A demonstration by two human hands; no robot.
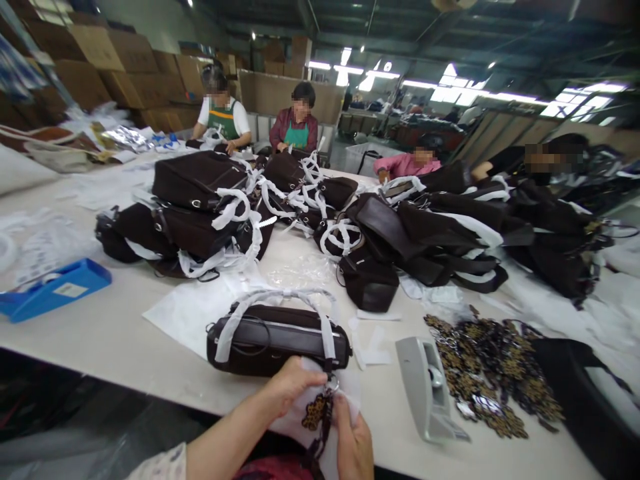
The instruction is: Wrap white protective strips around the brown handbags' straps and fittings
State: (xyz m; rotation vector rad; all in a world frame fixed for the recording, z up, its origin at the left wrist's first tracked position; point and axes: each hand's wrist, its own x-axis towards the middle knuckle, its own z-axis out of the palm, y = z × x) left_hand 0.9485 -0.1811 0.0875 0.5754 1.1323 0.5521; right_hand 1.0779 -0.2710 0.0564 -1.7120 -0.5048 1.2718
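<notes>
A dark brown handbag (290, 335) lies in front of me, its handles wrapped in white paper. At its lower right corner hangs a bag charm (315, 411), brown and gold, with a dark strap and metal ring. Behind the charm is a thin white sheet (295, 427). My left hand (287, 390) is closed on the sheet's upper edge, thumb pointing at the ring. My right hand (354, 437) is closed on the sheet's right side, its thumb beside the charm's strap. Fingers of both hands are partly hidden behind the sheet.
A grey tape dispenser (417, 387) stands to the right, beside a heap of charms (490, 367). A blue tape dispenser (60, 290) is at left. Piled dark handbags (200, 177) cross the table (150, 353). Several co-workers (295, 127) sit beyond.
</notes>
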